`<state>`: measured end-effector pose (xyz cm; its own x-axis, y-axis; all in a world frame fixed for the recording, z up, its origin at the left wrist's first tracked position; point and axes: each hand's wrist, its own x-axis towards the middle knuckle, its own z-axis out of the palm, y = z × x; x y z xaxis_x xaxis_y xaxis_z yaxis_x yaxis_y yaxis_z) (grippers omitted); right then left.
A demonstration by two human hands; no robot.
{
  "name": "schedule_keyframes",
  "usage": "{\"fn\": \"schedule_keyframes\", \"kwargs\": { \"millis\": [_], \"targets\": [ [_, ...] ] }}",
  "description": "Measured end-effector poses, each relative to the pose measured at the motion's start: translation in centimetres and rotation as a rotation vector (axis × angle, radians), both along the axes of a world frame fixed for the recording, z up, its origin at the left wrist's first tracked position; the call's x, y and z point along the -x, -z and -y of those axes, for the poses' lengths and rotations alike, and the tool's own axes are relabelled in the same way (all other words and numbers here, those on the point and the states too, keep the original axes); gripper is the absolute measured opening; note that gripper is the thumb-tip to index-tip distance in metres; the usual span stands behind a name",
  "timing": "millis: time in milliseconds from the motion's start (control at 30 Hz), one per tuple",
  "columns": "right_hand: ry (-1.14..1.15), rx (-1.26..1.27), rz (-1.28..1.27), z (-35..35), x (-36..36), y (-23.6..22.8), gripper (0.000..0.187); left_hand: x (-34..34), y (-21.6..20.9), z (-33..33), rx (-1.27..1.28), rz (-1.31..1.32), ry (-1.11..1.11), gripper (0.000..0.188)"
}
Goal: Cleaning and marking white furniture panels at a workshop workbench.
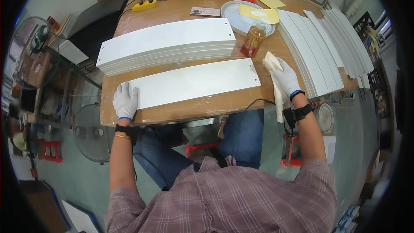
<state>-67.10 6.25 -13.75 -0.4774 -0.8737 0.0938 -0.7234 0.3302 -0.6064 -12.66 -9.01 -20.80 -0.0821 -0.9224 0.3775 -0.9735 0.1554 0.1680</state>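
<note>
Narrow tabletop margin (202, 105) along white panel (196, 81)

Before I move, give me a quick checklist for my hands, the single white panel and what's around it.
1. Left hand at the single white panel's left end: ok.
2. Cream cloth held in right hand: ok.
3. Amber bottle apart from the panel: ok.
4. Table's near edge free of cords: not ok, a black cord lies there.
5. Panel free of fine marks: cannot tell, too small to see.
</note>
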Motion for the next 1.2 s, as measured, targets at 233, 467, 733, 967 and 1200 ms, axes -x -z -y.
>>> {"fn": "schedule_keyframes", "kwargs": {
  "millis": [233,467,733,967,1200],
  "targets": [
    [-0.172,-0.043,-0.316,4.0,-4.4,4.9,0.059,1.0,-1.3,0.6,-0.101,0.005,0.026,0.048],
    [-0.267,0.043,-0.676,4.8,-7.9,6.5,0.061,0.9,-0.5,-0.5,-0.042,-0.017,0.045,0.045],
    [-0.819,0.341,-0.467,7.9,-31.0,0.7,0.019,1.3,-0.1,-3.5,-0.016,-0.068,0.056,0.041],
    [-0.990,0.156,-0.311,7.2,-30.2,0.7,0.013,-1.2,1.1,-6.2,0.000,-0.175,0.064,0.036],
    [-0.237,0.115,-0.749,4.4,-10.3,8.6,0.048,2.7,-0.6,-9.5,-0.033,-0.188,-0.001,0.031]
  ]
}}
